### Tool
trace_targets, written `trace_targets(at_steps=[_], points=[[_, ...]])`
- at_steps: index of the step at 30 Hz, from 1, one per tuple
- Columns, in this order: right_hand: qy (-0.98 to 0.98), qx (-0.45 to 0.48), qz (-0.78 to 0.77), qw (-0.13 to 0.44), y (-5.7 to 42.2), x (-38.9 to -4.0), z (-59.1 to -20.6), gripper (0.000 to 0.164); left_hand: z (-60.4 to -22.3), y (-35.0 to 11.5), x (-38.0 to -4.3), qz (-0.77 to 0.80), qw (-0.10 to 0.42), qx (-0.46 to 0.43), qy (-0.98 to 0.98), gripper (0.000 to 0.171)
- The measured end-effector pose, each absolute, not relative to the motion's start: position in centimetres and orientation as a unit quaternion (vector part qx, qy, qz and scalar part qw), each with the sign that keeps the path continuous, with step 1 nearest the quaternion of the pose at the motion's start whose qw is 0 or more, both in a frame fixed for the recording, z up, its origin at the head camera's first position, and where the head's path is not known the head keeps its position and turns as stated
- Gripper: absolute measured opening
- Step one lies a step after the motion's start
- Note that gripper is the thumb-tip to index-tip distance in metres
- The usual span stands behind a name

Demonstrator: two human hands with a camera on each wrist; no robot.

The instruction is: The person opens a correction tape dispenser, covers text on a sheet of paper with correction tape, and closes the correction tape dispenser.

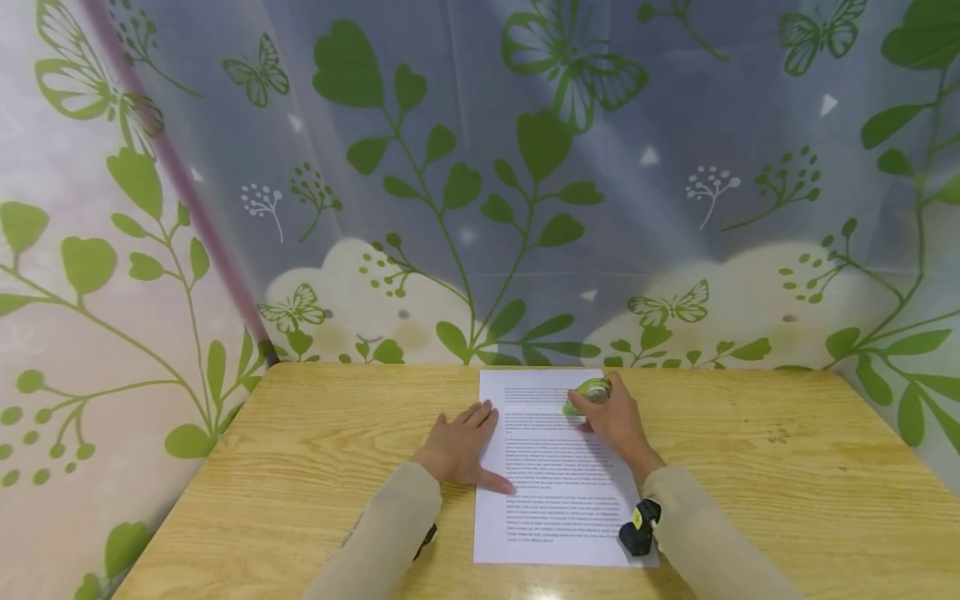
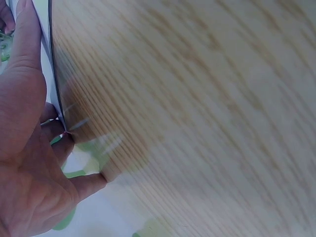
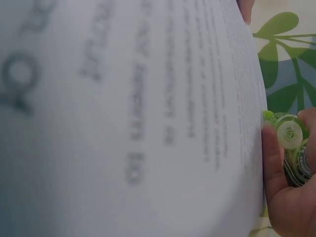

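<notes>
A printed sheet of paper [image 1: 555, 508] lies on the wooden table, its text in several paragraphs. My left hand [image 1: 459, 446] rests over the sheet's left edge with its fingers spread and the thumb reaching onto the text. Near the sheet's upper right, my right hand [image 1: 618, 421] grips a green see-through correction tape [image 1: 592, 392]. In the right wrist view, thumb and fingers pinch the correction tape [image 3: 290, 136], and its round reels show through the casing. Its tip is close to the paper's surface; whether it touches, I cannot tell.
The wooden table [image 1: 337, 467] extends to both sides of the sheet. Behind it hangs a curtain [image 1: 465, 233] printed with leaves and butterflies. A black wrist device [image 1: 639, 527] on the right sleeve sits over the sheet's lower right corner.
</notes>
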State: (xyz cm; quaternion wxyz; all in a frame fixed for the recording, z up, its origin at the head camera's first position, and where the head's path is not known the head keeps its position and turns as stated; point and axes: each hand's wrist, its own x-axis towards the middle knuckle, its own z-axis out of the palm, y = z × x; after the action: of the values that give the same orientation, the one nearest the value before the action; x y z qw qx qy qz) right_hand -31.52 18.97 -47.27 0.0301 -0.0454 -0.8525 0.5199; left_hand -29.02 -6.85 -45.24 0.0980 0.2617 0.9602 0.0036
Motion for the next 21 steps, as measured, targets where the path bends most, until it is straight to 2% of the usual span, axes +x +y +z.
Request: trace_targets(at_steps=[21], points=[[-0.861,-0.039,0.506,0.043,20.4,-31.3,-47.1,0.049,-45.4,-6.9,-29.1,0.006,0.099,0.266,0.959,0.12]])
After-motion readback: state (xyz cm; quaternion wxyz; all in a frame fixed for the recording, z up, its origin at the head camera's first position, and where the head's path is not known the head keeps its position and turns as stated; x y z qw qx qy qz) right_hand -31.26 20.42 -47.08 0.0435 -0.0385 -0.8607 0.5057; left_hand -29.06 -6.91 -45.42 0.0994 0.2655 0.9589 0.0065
